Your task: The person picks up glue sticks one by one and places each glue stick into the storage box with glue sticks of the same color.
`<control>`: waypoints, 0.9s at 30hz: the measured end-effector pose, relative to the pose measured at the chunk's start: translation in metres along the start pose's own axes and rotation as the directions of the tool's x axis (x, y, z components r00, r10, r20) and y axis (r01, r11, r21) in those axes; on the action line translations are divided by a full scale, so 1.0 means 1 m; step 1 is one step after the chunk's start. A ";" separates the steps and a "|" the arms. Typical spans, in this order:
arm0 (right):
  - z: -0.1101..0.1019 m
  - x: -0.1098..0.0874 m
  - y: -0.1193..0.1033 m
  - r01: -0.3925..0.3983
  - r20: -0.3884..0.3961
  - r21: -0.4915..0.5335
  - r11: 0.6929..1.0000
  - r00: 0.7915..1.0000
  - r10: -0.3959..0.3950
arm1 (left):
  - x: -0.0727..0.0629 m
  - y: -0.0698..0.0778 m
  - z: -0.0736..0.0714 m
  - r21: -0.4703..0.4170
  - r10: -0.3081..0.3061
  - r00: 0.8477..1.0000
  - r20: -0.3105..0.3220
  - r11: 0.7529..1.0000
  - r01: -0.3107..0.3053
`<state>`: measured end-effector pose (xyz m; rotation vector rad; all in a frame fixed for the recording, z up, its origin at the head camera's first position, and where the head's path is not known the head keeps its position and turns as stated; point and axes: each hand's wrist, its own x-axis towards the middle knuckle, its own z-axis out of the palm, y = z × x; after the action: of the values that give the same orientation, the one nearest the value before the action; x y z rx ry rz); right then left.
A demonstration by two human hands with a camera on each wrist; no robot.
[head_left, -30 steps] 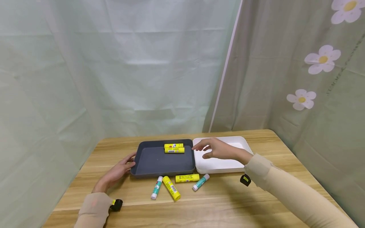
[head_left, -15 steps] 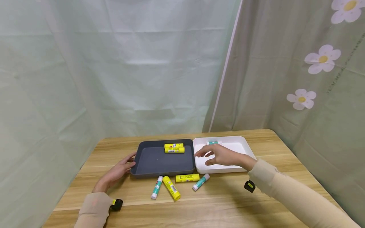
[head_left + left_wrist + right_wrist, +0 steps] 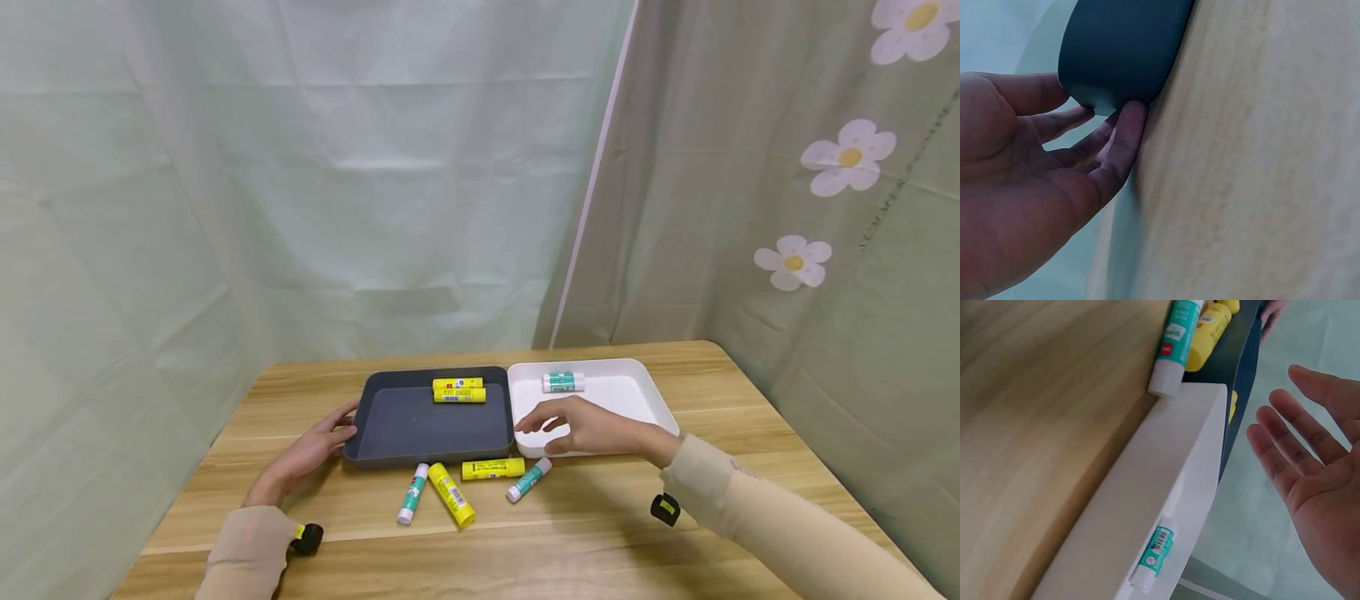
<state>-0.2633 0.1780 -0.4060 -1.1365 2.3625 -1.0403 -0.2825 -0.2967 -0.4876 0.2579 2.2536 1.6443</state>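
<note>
My left hand [image 3: 318, 446] rests against the left side of the dark grey tray [image 3: 397, 446]. In the left wrist view its fingertips [image 3: 1132, 115] touch the outer wall at a corner. Over the front edge of the white tray [image 3: 626, 408] hovers my right hand [image 3: 588, 427], holding nothing, its fingers loosely bent. Below it lie a teal-and-white glue stick [image 3: 529, 480] and a yellow glue stick [image 3: 492, 469]. Further left are another yellow glue stick [image 3: 452, 495] and another teal one [image 3: 412, 494]. Two yellow glue sticks [image 3: 459, 396] lie inside the grey tray. Teal glue sticks [image 3: 563, 382] lie in the white tray.
The two trays stand side by side on the wooden table [image 3: 562, 550], towards its far edge. Curtains [image 3: 420, 208] hang behind the table and along both sides. A small black wrist device [image 3: 665, 508] hangs under the right sleeve.
My right hand has drawn back towards the front of the white tray, uncovering the teal glue sticks at its back. The left hand and the trays stay put.
</note>
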 end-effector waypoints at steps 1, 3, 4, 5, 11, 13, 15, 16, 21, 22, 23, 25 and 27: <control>0.001 -0.001 0.001 0.010 0.002 0.004 1.000 1.000 -0.010 | 0.000 0.000 0.000 0.003 0.001 1.000 0.001 1.000 -0.001; 0.004 -0.003 0.002 0.027 0.006 0.009 1.000 1.000 -0.027 | 0.000 0.000 0.000 0.008 0.002 1.000 0.003 1.000 -0.002; 0.006 -0.003 0.003 0.030 0.008 0.014 0.999 1.000 -0.030 | 0.000 0.000 0.000 -0.002 -0.004 1.000 -0.002 1.000 0.004; 0.007 -0.004 0.003 0.029 0.010 0.019 0.999 1.000 -0.029 | 0.000 0.001 0.001 0.000 -0.004 1.000 -0.001 1.000 0.004; 0.018 -0.008 0.003 -0.003 0.035 0.057 0.998 0.999 0.001 | -0.001 0.001 0.002 0.001 -0.004 1.000 -0.002 1.000 0.004; 0.022 -0.009 0.003 -0.009 0.048 0.073 0.997 0.999 0.006 | -0.001 0.001 0.002 -0.002 -0.005 1.000 -0.005 1.000 0.005; 0.025 -0.010 0.003 -0.009 0.060 0.067 0.998 0.998 0.005 | -0.001 0.001 0.002 0.001 -0.005 1.000 -0.004 1.000 0.005; 0.027 -0.011 0.003 -0.011 0.065 0.062 0.998 0.998 0.007 | -0.001 0.001 0.002 0.002 -0.005 1.000 -0.003 1.000 0.005; 0.032 -0.013 0.006 -0.047 0.080 -0.004 0.999 0.996 0.047 | -0.001 0.001 0.002 0.002 -0.007 1.000 -0.003 1.000 0.007; 0.033 -0.014 0.005 -0.045 0.082 -0.016 0.999 0.996 0.047 | -0.001 0.001 0.002 0.001 -0.007 1.000 -0.003 1.000 0.007; 0.035 -0.014 0.006 -0.043 0.083 -0.032 0.999 0.996 0.045 | -0.001 0.001 0.002 0.003 -0.007 1.000 -0.002 1.000 0.007; 0.037 -0.015 0.006 -0.020 0.080 -0.067 0.998 0.996 0.026 | -0.002 0.001 0.002 0.005 -0.009 1.000 -0.003 1.000 0.009; 0.039 -0.016 0.007 -0.007 0.078 -0.102 0.995 0.997 0.015 | -0.002 0.001 0.002 0.012 -0.003 1.000 0.002 1.000 0.003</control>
<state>-0.2358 0.1750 -0.4380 -1.1765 2.3806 -0.8644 -0.2804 -0.2956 -0.4870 0.2581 2.2622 1.6286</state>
